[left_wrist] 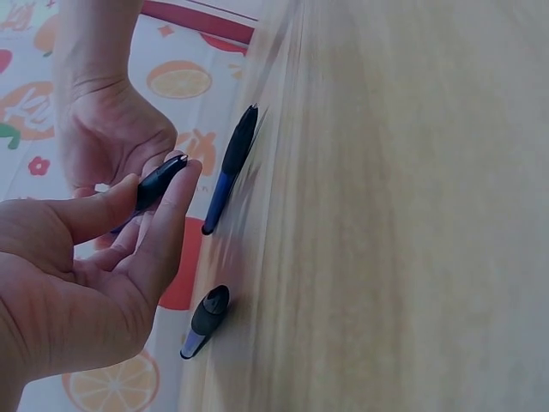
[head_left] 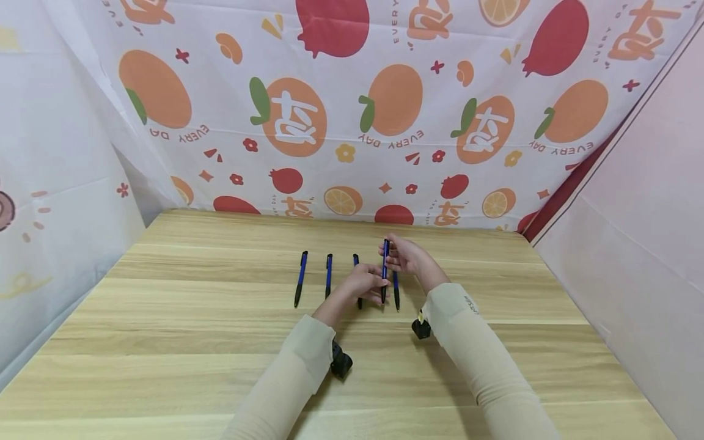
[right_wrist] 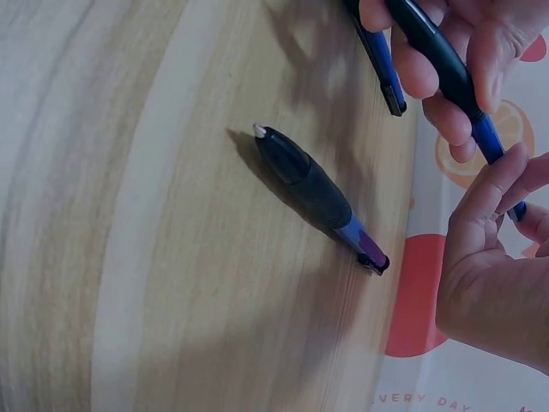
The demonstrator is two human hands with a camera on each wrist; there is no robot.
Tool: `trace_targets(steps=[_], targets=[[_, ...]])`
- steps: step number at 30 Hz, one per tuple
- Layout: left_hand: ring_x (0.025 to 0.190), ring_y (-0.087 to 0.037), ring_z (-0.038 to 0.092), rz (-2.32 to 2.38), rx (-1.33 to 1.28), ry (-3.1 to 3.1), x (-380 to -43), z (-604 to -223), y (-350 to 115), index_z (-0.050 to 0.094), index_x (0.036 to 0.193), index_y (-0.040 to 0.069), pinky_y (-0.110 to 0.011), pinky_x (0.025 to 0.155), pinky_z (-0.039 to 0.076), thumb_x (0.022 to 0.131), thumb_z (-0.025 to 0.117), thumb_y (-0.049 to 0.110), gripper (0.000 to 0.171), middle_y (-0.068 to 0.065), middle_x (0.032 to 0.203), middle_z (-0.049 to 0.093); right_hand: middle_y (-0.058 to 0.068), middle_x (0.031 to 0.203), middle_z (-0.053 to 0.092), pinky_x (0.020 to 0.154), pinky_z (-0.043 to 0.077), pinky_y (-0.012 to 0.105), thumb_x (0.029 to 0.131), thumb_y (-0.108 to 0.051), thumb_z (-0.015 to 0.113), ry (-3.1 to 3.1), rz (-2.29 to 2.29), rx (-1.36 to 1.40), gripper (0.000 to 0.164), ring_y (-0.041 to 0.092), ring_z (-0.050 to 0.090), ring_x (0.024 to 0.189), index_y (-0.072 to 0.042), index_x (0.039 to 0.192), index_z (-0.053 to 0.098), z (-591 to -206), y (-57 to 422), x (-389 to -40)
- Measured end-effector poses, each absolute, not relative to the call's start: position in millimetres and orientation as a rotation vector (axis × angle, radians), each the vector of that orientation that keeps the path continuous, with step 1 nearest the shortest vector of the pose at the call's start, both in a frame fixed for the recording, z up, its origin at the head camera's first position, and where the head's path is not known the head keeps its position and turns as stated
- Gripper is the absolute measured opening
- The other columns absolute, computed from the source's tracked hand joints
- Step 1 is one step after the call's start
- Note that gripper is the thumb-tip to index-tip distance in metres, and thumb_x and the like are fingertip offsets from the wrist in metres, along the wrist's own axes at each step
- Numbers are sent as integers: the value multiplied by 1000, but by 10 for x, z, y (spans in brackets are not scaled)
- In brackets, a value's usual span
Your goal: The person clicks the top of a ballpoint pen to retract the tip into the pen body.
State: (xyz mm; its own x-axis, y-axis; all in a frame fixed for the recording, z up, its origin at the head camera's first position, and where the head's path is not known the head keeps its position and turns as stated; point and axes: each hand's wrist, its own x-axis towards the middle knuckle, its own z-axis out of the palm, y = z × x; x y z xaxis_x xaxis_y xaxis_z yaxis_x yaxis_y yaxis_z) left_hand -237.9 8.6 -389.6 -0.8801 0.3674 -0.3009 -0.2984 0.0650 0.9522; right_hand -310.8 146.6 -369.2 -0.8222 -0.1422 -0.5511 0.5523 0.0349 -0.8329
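Observation:
A blue pen with a black grip (head_left: 385,269) is held above the table between both hands. My left hand (head_left: 363,282) pinches its black grip end between thumb and fingers, the tip showing past them in the left wrist view. Higher up, the fingers of my right hand (right_wrist: 493,292) hold the blue barrel near the clip end. Just right of it, a matching pen (right_wrist: 309,184) lies on the wood, tip toward me. Another pen (head_left: 356,259) lies partly hidden behind the left hand. Farther left are two more pens, one outer (head_left: 300,278) and one inner (head_left: 329,274).
The pens lie roughly side by side on a wood-grain table (head_left: 165,342). A fruit-print cloth (head_left: 352,122) hangs along its far edge, with pale cloth walls at left (head_left: 60,153) and right (head_left: 632,244). Black wrist cameras (head_left: 341,362) sit below both sleeves.

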Motion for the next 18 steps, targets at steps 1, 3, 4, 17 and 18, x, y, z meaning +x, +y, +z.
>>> trace_targets(steps=[1,3,4,17,18], targets=[[94,-38,60,1866,68,1878,-2375,-3895,89,48,117,-13,-38,69,54,92,51,-2,27,-26,108,59,-1,74,61,71,47,23,96,-34,43,1824,-1838,414,32,6,48,48,-4,102,56,-3697,1467,-3107],[94,-39,60,1866,63,1874,-2364,-3889,92,48,117,-13,-39,69,54,92,51,-2,27,-26,108,59,-2,74,61,76,47,25,96,-34,43,1828,-1833,409,33,6,48,49,-4,102,56,-3705,1474,-3103],[95,-39,60,1865,61,1874,-2360,-3887,92,48,117,-13,-39,70,54,92,51,-2,27,-26,108,59,-2,74,61,77,46,25,97,-34,43,1826,-1834,409,33,6,48,49,-5,101,56,-3708,1475,-3102],[96,-40,59,1867,55,1870,-2349,-3878,79,48,116,-13,-41,73,53,92,50,-2,26,-27,108,59,-1,74,62,59,49,21,96,-33,44,1816,-1864,413,31,6,48,49,-5,95,58,-3695,1455,-3084],[96,-40,59,1866,56,1871,-2347,-3877,79,48,116,-13,-41,73,53,92,51,-2,26,-27,108,59,-1,74,62,59,49,21,96,-33,44,1817,-1864,412,31,6,48,49,-5,95,57,-3695,1455,-3082]])
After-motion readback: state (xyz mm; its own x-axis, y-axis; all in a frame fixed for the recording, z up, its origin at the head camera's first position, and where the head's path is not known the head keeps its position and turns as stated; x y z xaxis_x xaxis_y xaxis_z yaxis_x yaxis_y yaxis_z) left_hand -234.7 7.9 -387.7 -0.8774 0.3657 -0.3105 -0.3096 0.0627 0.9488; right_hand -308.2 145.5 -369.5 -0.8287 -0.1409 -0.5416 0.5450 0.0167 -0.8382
